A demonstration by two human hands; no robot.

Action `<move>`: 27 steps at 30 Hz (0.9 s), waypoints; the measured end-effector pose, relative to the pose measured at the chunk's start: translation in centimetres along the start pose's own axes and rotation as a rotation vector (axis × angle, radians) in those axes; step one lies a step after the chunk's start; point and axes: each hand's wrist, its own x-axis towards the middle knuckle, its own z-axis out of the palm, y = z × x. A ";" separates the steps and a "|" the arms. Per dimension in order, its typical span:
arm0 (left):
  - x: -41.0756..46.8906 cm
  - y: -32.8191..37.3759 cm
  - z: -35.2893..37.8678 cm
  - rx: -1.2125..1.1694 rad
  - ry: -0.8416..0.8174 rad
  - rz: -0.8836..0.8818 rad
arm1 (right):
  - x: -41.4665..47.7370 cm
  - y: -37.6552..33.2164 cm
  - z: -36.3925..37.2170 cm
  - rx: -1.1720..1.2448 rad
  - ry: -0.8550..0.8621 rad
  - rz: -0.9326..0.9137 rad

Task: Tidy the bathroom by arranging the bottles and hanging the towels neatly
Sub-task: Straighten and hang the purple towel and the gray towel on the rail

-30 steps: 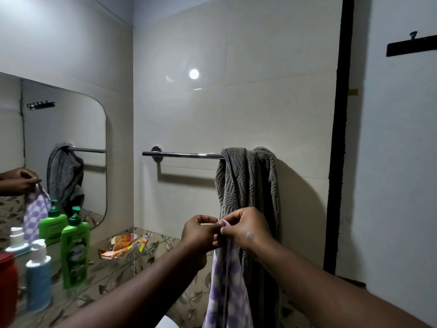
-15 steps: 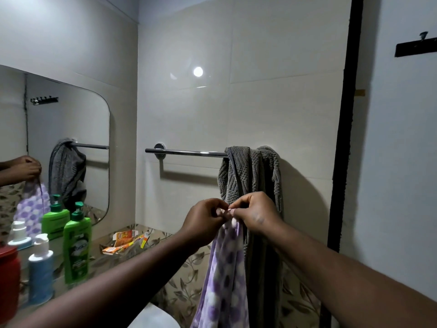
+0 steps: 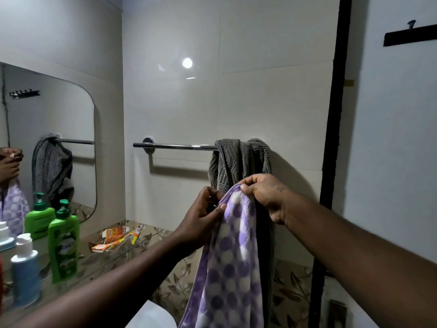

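Observation:
A purple and white dotted towel (image 3: 233,263) hangs down from both my hands. My left hand (image 3: 201,218) pinches its top edge on the left, and my right hand (image 3: 264,197) grips the top corner on the right. Just behind them a grey textured towel (image 3: 238,162) is bunched at the right end of a chrome towel bar (image 3: 175,146) on the tiled wall. The hands are below the bar. On the shelf at the left stand a green pump bottle (image 3: 63,242) and a blue bottle with a white cap (image 3: 24,273).
A mirror (image 3: 47,129) on the left wall reflects the towels and bottles. Orange packets and a toothpaste box (image 3: 113,237) lie on the shelf. A black door frame (image 3: 331,138) runs down at the right, with a dark hook strip (image 3: 409,35) above. A white rounded fixture (image 3: 151,316) is below.
Both hands have lifted the dotted towel higher toward the bar and spread slightly apart, opening its top edge. The grey towel has not moved.

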 end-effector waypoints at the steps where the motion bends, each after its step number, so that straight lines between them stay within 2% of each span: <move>1: -0.4 -0.3 0.2 -0.019 -0.018 -0.011 | -0.1 0.0 -0.1 0.005 0.010 0.002; 8: -2.6 -2.8 0.1 -0.048 -0.150 -0.124 | -0.2 -1.0 -0.9 0.020 0.061 -0.032; 13: -5.6 -6.3 -2.1 -0.001 -0.207 -0.337 | 0.0 -2.6 -2.7 0.126 0.101 -0.083; 17: -6.0 -6.1 -2.5 -0.070 -0.241 -0.404 | 0.4 -3.0 -3.1 0.117 0.064 -0.097; 22: -1.9 -1.6 -0.6 -0.240 -0.199 -0.317 | 0.7 -2.8 -1.8 0.142 -0.041 -0.072; 27: 1.9 1.8 0.4 -0.358 -0.066 -0.225 | 0.7 -3.6 -2.3 0.159 -0.177 -0.071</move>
